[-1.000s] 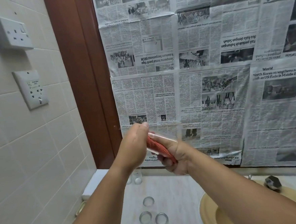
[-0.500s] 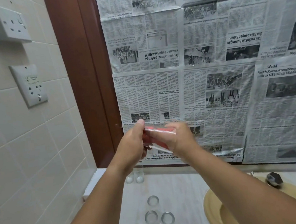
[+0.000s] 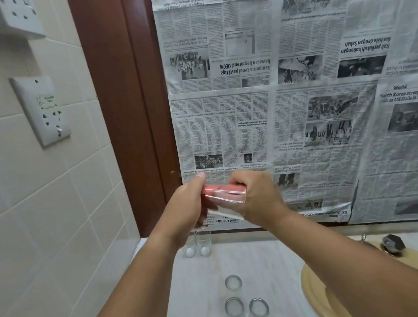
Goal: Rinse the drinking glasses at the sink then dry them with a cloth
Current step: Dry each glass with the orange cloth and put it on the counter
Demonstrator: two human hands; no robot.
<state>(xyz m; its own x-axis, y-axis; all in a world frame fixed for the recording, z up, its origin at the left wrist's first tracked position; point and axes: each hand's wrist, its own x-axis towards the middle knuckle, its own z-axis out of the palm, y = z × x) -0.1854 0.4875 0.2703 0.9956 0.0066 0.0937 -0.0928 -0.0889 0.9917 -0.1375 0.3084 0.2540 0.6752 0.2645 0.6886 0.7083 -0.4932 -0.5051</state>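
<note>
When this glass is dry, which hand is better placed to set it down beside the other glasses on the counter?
Probably the left hand. It grips one end of the glass, almost above the standing glasses; the right hand is at the mouth, holding the red cloth.

Cream tiles [image 3: 45,207] are covering the left wall, and white socket plates [image 3: 41,110] are sitting on them. A dark brown wooden frame [image 3: 125,114] is standing beside newspaper sheets [image 3: 299,127], which are hanging above a pale countertop [image 3: 272,265].
</note>
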